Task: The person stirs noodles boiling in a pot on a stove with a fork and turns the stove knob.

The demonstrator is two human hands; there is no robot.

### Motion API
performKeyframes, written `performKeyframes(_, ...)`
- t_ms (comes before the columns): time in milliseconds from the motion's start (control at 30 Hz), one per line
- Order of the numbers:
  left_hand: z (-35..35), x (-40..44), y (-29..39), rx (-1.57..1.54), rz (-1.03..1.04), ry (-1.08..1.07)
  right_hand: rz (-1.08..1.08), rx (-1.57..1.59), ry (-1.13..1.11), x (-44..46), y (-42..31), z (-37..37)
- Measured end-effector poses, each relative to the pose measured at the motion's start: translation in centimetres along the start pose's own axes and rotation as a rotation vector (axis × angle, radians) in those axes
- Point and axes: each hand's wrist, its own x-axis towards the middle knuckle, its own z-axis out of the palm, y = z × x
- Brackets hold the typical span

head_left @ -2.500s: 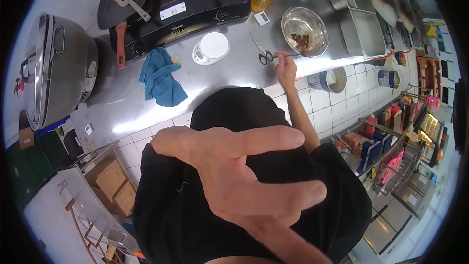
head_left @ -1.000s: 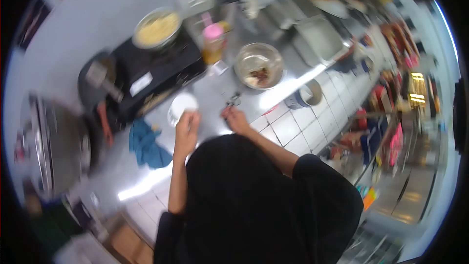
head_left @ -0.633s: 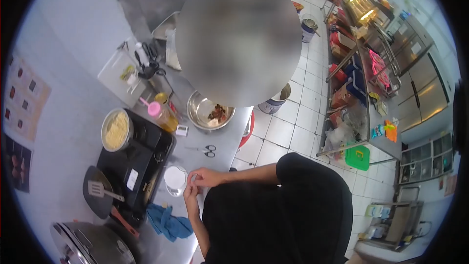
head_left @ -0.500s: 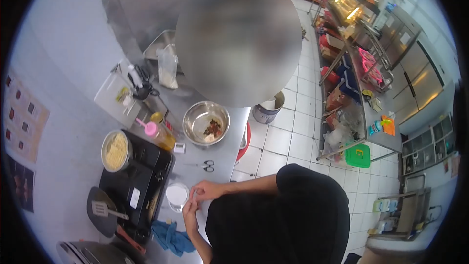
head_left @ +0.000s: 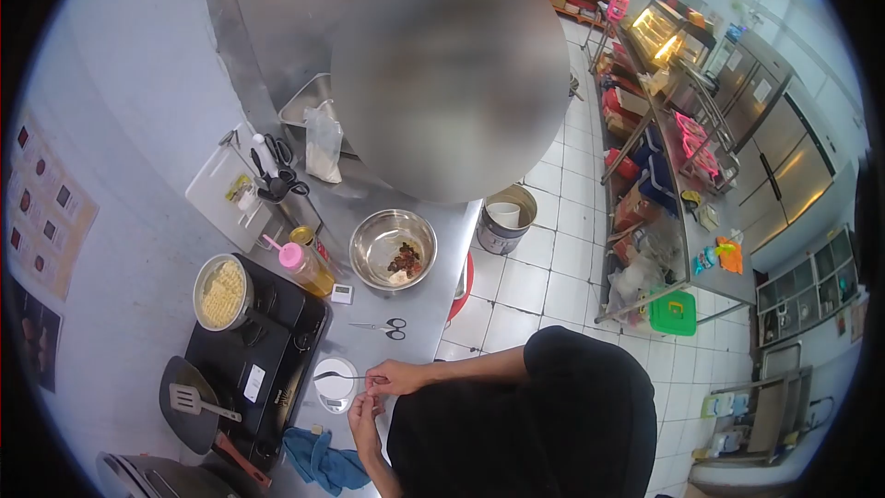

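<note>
1. Main item is the spoon [head_left: 330, 374]. It's over the white scale [head_left: 335, 393], head out above the platform on the cooker side, handle running back to the person. Whether it touches the platform, I can't tell.

2. Key relation imo: its long axis cuts across the scale, from the hands toward the cooker, so the head is at the far end and the handle at the near end. Right hand is the nearer one, since it's actually on the handle.

3. Right hand [head_left: 395, 376]: just off the scale's near edge, fingers pinched on the handle.

4. Left hand [head_left: 365, 412]: also on the scale's near side, tucked up next to the other hand, fingers curled in narrow. Can't tell if they're gripping anything, or whether the two hands touch.

5. To the person's right of the scale: scissors [head_left: 395, 328] lying flat, then a small timer [head_left: 342, 294], then the metal bowl [head_left: 376, 238] with dark and pale bits in it. A pink-lidded bottle [head_left: 318, 278] is near the timer.

6. To the scale's other side: a crumpled blue cloth [head_left: 324, 463], just beside it.

7. Beyond the scale: the black cooker [head_left: 291, 310], carrying a pot [head_left: 247, 299] of pale noodles [head_left: 222, 295] and a skillet [head_left: 192, 433] with a slotted spatula [head_left: 187, 398] laid across it.
</note>
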Motion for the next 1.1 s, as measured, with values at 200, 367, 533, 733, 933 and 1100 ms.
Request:
performKeyframes(200,0.1,-0.4,-0.4,-0.057,0.152,0.082,0.024,0.248,0.025,1.0,0.1,1.3)
performKeyframes(367,-0.3,0.0,-0.6,0.089,0.203,0.22,0.068,0.165,0.078,1.3,-0.2,1.8)
performKeyframes(533,0.8,-0.4,1.0,0.186,0.22,0.241,0.101,0.023,0.149,1.4,0.2,1.9)
performKeyframes(733,0.7,-2.3,2.4,0.534,0.404,0.396,0.252,0.064,-0.077,1.8,1.2,1.9)
performKeyframes(933,1.2,-3.2,1.4,0.732,0.48,0.419,0.162,-0.093,-0.095,2.0,1.4,2.0)
performKeyframes(1100,1.7,-3.1,0.9,0.524,0.43,0.421,0.2,-0.05,-0.054,2.5,0.5,2.2)
